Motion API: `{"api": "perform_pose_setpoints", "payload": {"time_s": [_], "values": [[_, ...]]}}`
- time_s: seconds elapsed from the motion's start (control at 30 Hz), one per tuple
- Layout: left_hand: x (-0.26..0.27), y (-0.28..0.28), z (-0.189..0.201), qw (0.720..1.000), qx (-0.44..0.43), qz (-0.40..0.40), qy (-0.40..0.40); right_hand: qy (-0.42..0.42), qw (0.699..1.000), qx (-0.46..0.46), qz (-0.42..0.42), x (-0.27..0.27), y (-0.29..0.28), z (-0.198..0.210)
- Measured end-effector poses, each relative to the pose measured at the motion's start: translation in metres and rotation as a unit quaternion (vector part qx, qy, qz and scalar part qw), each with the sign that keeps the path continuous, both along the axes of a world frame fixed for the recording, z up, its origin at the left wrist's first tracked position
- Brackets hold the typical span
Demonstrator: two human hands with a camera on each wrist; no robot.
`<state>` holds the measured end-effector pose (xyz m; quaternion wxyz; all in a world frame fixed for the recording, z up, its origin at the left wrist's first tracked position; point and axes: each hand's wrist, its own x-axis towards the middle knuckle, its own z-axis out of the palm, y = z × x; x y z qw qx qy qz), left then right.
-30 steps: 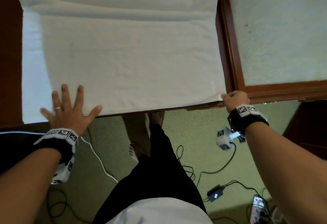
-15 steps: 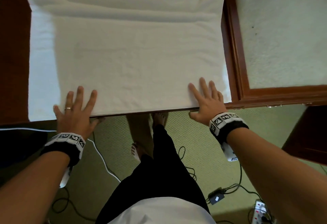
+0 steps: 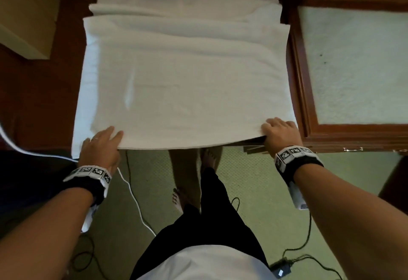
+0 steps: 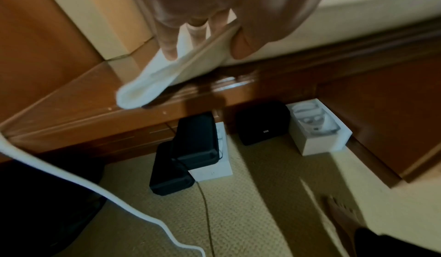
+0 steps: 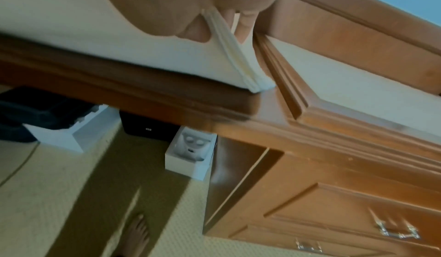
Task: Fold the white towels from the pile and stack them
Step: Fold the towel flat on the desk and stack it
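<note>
Half a second ago both our palms lay flat with fingers spread on the near edge of the cloth; now each has curled onto a near corner, and our head has pulled back so more of the far side shows.

The dark polished wooden table [image 3: 44, 103] carries everything, and the large white terry towel [image 3: 187, 85] lies spread over its middle, its near edge level with the table's near edge. We judge it sits this way so that the near edge can be lifted and carried away from us for the next fold. At its far end we count about three more white folded layers [image 3: 185, 14] stepped one behind another; whether these are separate towels or folds of one we cannot tell. On the right, just beside the towel, stands one wooden-framed panel with a pale textured inset [image 3: 353, 63].

Our left hand [image 3: 100, 147] pinches the near left corner, thumb under and fingers on top, as the left wrist view shows with the corner [image 4: 143, 89] drooping below the fingers. Our right hand [image 3: 281, 135] is curled round the near right corner, the doubled hem [image 5: 238, 57] running out between thumb and fingers. Two hands, two corners: holding both keeps the edge straight while it travels.
</note>
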<state>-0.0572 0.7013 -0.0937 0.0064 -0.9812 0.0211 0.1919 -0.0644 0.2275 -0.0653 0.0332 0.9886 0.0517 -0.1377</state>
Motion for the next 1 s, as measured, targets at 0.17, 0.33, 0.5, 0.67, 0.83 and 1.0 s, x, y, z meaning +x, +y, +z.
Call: {"api": "perform_pose_setpoints", "payload": {"time_s": [0.17, 0.33, 0.5, 0.67, 0.83, 1.0], "values": [[0.016, -0.001, 0.033, 0.991, 0.037, 0.077, 0.107, 0.187, 0.975, -0.073, -0.092, 0.002, 0.009, 0.025], [0.029, 0.008, 0.04, 0.972, 0.002, 0.079, 0.222, 0.229, 0.963, -0.04, -0.139, 0.003, 0.005, 0.036], [0.077, 0.017, 0.066, 0.987, -0.049, 0.124, 0.094, 0.141, 0.979, -0.02, -0.147, 0.051, -0.003, 0.062], [0.129, 0.011, 0.087, 0.987, -0.052, 0.146, 0.041, 0.091, 0.982, -0.002, -0.168, 0.109, -0.007, 0.077], [0.186, 0.007, 0.083, 0.992, -0.053, 0.116, 0.019, 0.091, 0.981, -0.01, -0.172, 0.167, -0.013, 0.073], [0.233, -0.002, 0.06, 0.995, -0.024, 0.088, 0.026, 0.098, 0.981, -0.017, -0.168, 0.212, -0.023, 0.049]]}}
